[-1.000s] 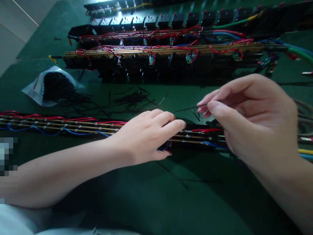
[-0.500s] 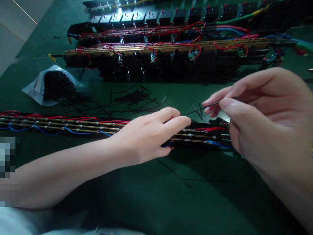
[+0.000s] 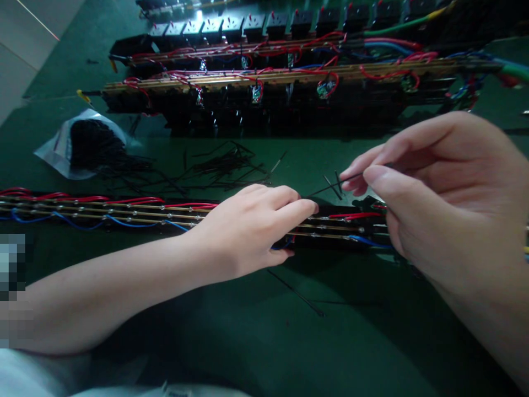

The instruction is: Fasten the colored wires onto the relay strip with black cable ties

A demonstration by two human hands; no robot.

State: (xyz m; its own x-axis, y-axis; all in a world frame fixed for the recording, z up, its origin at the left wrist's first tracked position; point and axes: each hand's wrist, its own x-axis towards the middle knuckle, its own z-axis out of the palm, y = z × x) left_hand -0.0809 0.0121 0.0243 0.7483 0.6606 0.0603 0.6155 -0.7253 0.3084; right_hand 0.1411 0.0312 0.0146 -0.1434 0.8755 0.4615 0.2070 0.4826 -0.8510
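Note:
My left hand (image 3: pixel 252 226) is closed over a long black strip (image 3: pixel 136 213) with brass rails, red and blue wires and solder joints. Its fingers reach across the far side and the thumb lies at the near edge; the fingertips are partly hidden. My right hand (image 3: pixel 446 187) pinches a thin black cable tie (image 3: pixel 324 189) between thumb and fingers. The tie's free end points left, toward the left fingertips, above the strip's far edge.
Loose black cable ties (image 3: pixel 225 162) lie beyond the strip, beside an open plastic bag (image 3: pixel 60 149) full of them. Two more ties (image 3: pixel 297 292) lie on the near side. Wired socket strips (image 3: pixel 264 82) stretch across the back of the green table (image 3: pixel 231 342).
Both hands keep their grips on the strip and the cable tie. My right hand has shifted very slightly left, and the whole view has drifted a little.

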